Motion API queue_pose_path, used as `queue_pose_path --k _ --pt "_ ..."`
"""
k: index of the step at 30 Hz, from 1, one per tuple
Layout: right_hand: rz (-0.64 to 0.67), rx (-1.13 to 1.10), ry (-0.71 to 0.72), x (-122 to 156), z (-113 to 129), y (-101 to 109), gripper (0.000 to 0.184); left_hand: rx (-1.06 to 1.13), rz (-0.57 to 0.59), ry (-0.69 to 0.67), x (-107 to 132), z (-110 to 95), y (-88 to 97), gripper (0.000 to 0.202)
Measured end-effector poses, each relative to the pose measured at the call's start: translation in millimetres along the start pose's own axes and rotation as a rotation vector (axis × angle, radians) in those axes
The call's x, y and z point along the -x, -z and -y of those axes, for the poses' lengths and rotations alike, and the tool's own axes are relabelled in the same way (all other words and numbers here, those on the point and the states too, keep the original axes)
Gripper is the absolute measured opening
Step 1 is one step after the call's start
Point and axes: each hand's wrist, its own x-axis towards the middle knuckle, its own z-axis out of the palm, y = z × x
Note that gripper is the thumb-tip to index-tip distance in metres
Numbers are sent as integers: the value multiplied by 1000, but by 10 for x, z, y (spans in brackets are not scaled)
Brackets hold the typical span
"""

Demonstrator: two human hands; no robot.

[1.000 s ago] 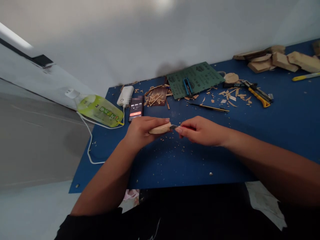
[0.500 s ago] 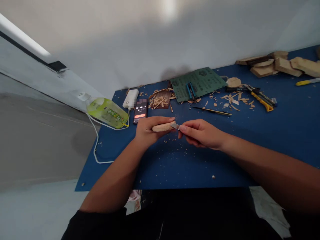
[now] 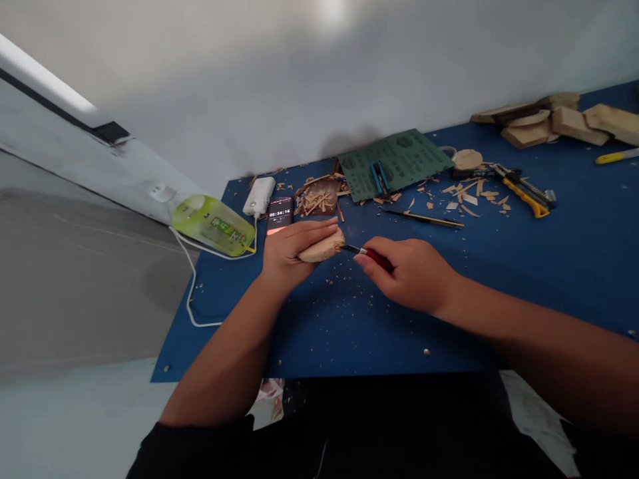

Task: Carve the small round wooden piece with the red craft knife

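Note:
My left hand (image 3: pixel 290 251) is wrapped round a pale, rounded piece of wood (image 3: pixel 322 247), held above the blue table (image 3: pixel 349 332). In my right hand (image 3: pixel 417 273) is a carving knife (image 3: pixel 377 258) with a dark red handle; the hand is closed on that handle. The knife's thin blade points left, and its tip meets the right end of the wood. My left fingers and palm hide part of the wood. Small wood crumbs lie scattered on the table below both hands.
A phone (image 3: pixel 279 211), a white power bank (image 3: pixel 259 195) with its cable and a yellow-green bottle (image 3: pixel 214 225) lie at the left. Farther back are green sandpaper (image 3: pixel 399 159), wood shavings (image 3: pixel 319 198), a thin tool (image 3: pixel 424 218) and a yellow utility knife (image 3: pixel 526 193). Wood blocks (image 3: pixel 579 125) sit back right.
My right hand has turned, so the knife's red handle now shows and its blade points at the wood's end. The wood has tilted in my left hand, showing more of its face.

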Motion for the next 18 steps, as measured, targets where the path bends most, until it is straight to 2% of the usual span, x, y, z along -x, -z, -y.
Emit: queue_pose_path --k 5,11,18 --pt "20 163 -54 40 67 37 45 -108 69 -71 13 36 44 46" --pt "64 38 -79 13 79 69 41 -113 45 -64 -10 27 70 45" --pt "46 -9 -68 0 73 80 41 -113 35 -45 -4 8 59 47"
